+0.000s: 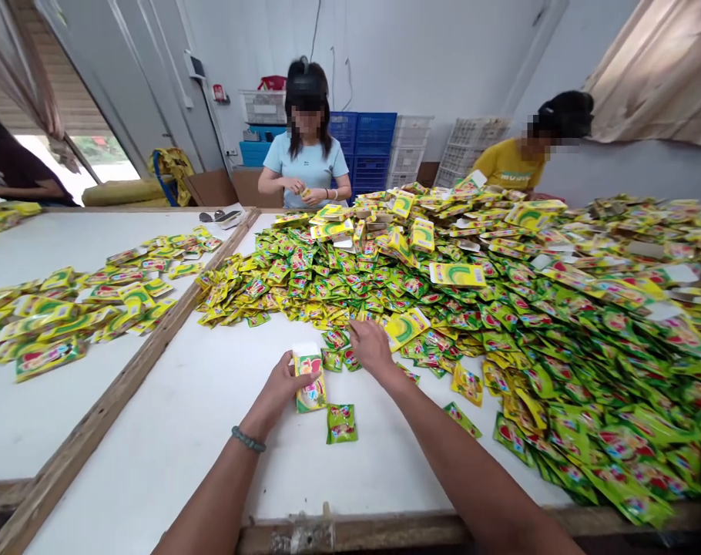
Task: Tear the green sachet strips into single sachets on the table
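Observation:
My left hand [282,385] grips a small yellow-green carton [309,379] that stands upright on the white table [182,416], its top flap open. My right hand [370,347] reaches into the edge of a big heap of green and yellow sachets [501,308], fingers curled down on the sachets there; what it holds is hidden. One loose green sachet [342,423] lies flat just below the carton. A bead bracelet sits on my left wrist.
Flat yellow cartons [457,274] lie scattered on top of the heap. A second table [32,408] on the left carries more sachets [67,308]. Two people work across the table, one in a blue shirt [307,166], one in yellow [509,163]. Crates stand by the back wall.

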`<control>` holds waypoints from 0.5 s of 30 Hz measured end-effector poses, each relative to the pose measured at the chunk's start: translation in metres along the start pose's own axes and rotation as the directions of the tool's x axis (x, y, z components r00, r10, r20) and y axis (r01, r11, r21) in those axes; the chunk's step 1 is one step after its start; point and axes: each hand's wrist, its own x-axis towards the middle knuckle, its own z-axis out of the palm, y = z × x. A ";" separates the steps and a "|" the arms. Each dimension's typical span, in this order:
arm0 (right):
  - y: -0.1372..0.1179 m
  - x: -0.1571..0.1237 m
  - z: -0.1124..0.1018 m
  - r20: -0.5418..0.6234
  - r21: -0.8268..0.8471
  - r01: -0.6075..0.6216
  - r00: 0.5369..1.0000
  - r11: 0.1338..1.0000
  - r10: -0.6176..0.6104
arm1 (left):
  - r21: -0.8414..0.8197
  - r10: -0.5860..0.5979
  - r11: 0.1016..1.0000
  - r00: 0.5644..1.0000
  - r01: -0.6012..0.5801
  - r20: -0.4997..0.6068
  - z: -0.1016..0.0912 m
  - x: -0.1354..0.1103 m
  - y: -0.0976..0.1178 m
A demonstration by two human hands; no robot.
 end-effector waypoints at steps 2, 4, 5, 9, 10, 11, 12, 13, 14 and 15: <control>-0.007 -0.010 -0.004 -0.035 0.251 -0.101 0.993 0.963 0.113 | 0.069 0.025 0.997 1.000 -0.026 0.010 -0.005 -0.001 -0.003; -0.014 -0.020 -0.008 0.017 0.542 -0.180 0.979 0.821 0.204 | 0.173 0.039 0.984 0.999 -0.040 0.010 -0.006 0.000 -0.008; -0.017 -0.025 -0.010 0.054 0.661 -0.205 0.972 0.722 0.227 | 0.217 0.045 0.975 0.999 -0.047 0.018 -0.006 -0.001 -0.009; -0.029 -0.033 -0.016 0.110 0.857 -0.190 0.976 0.479 0.190 | 0.269 0.054 0.959 0.991 -0.085 0.118 -0.001 -0.005 -0.007; -0.031 -0.034 -0.016 0.122 0.857 -0.187 0.979 0.481 0.163 | 0.262 0.052 0.961 0.987 -0.091 0.151 0.000 -0.007 -0.004; -0.031 -0.034 -0.015 0.142 0.852 -0.192 0.980 0.486 0.138 | 0.252 0.051 0.963 0.982 -0.096 0.181 0.001 -0.009 -0.001; -0.031 -0.033 -0.013 0.164 0.850 -0.202 0.979 0.487 0.121 | 0.240 0.050 0.966 0.978 -0.100 0.204 0.002 -0.011 0.003; -0.030 -0.033 -0.011 0.185 0.850 -0.217 0.976 0.479 0.112 | 0.230 0.046 0.968 0.974 -0.098 0.220 0.002 -0.013 0.006; -0.029 -0.034 -0.008 0.204 0.857 -0.232 0.973 0.461 0.111 | 0.221 0.038 0.971 0.973 -0.090 0.227 0.002 -0.014 0.008; -0.028 -0.034 -0.006 0.216 0.866 -0.245 0.969 0.436 0.116 | 0.217 0.027 0.973 0.973 -0.077 0.227 0.003 -0.014 0.010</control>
